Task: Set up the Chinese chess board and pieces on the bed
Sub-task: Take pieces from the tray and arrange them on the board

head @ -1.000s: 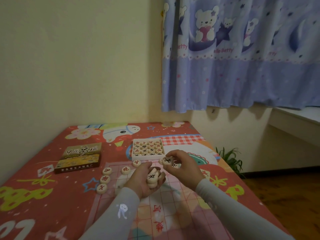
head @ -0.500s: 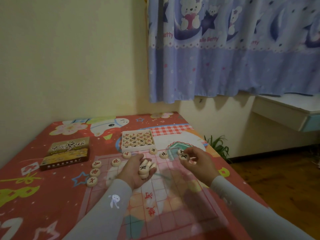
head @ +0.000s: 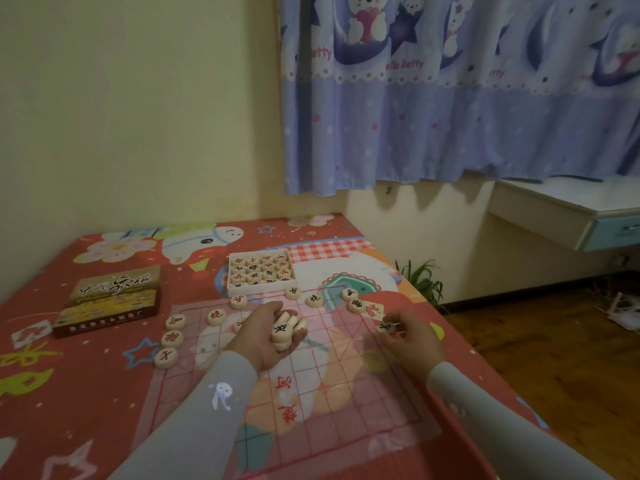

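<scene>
Head view of a bed covered with a red cartoon-print sheet. Nearest the viewer, a thin transparent board printed with a red grid lies flat on the sheet, two grey sleeves reaching over it from 6 o'clock. The left hand, palm up over the board's far half, cups a stack of pale round pieces; the top one bears a black character. The right hand, at the board's 3 o'clock edge, pinches a single piece with a black mark between thumb and fingertips, low over the corner; whether that piece touches the board cannot be told. At 9 o'clock of the left hand, three pieces lie in a column along the board's left edge. Toward 12 o'clock, further pieces with red or black characters lie in a loose row along the far edge. Just beyond them at 12 o'clock sits an open white tray filled with pieces in a grid. At 10 o'clock, well apart from the tray, lies the dark box lid. Farther off hang a blue curtain and a cream wall.
</scene>
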Available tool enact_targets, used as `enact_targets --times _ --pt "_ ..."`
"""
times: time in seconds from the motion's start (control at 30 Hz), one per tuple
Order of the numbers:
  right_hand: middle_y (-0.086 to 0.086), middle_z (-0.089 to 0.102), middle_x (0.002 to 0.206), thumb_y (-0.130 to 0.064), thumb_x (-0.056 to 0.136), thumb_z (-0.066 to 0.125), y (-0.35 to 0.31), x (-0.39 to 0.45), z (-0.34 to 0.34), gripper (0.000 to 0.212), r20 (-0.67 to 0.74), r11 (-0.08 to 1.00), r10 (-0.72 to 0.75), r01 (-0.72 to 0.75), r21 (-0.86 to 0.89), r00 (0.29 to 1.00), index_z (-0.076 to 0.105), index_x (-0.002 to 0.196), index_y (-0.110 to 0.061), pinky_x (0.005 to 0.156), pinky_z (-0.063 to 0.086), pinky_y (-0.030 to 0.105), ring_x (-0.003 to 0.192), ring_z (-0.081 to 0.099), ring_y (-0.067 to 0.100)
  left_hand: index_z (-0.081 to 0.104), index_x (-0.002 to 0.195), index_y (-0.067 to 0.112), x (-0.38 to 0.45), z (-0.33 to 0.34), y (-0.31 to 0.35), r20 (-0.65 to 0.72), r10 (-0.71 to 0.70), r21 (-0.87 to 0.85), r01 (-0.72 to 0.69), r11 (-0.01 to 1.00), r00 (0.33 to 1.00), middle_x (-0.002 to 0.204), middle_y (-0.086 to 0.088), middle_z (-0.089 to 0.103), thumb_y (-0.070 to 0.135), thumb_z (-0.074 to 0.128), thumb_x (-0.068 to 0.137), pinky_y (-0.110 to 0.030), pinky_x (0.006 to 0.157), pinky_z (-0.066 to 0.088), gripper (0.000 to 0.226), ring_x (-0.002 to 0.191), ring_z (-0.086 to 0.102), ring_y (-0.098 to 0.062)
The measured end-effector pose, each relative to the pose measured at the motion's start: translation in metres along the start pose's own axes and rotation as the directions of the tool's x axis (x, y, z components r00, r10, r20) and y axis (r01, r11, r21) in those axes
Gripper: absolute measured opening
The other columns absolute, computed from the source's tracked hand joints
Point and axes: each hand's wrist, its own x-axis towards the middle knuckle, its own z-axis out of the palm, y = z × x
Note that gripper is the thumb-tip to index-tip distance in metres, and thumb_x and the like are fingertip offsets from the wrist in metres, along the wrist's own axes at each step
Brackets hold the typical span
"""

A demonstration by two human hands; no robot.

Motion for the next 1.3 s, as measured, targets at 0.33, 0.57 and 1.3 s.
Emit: enact_targets --times 0.33,0.57,1.3 --pt "-0.005 0.065 0.093 -0.035 0.083 0.07 0.003 0.04 0.029 0.02 0.025 0.996 0.062 -0.06 -0.06 0.998 0.062 0.097 -0.024 0.075 0.055 0.033 0.082 0.061 0.012 0.059 0.09 0.005 0.021 -0.001 0.004 -0.03 -0.028 0.006 0.028 1.0 0.999 0.093 -0.017 0.059 0.029 0.051 0.096 -0.025 0.039 0.051 0.027 0.074 0.061 -0.031" --pt "0.002 0.068 0.099 -0.035 0.088 0.064 0.002 0.054 0.043 0.022 0.033 0.98 0.046 -0.039 -0.195 0.998 0.063 0.102 -0.019 0.068 0.052 0.027 0.079 0.06 0.014 0.059 0.083 0.006 0.029 -0.001 0.003 -0.041 -0.039 0.021 0.04 0.999 0.998 0.086 -0.015 0.059 0.03 0.051 0.095 -0.024 0.04 0.051 0.028 0.072 0.06 -0.03" --pt "-0.016 0.061 0.083 -0.04 0.077 0.073 -0.09 -0.01 0.05 0.016 0.312 0.907 -0.419 0.412 0.093 0.852 0.06 0.085 -0.036 0.077 0.049 0.022 0.08 0.056 0.001 0.058 0.102 0.009 -0.008 0.016 -0.018 -0.033 -0.013 0.136 0.017 0.991 0.999 0.067 -0.011 0.064 0.034 0.039 0.1 -0.027 0.046 0.053 0.031 0.045 0.062 -0.02"
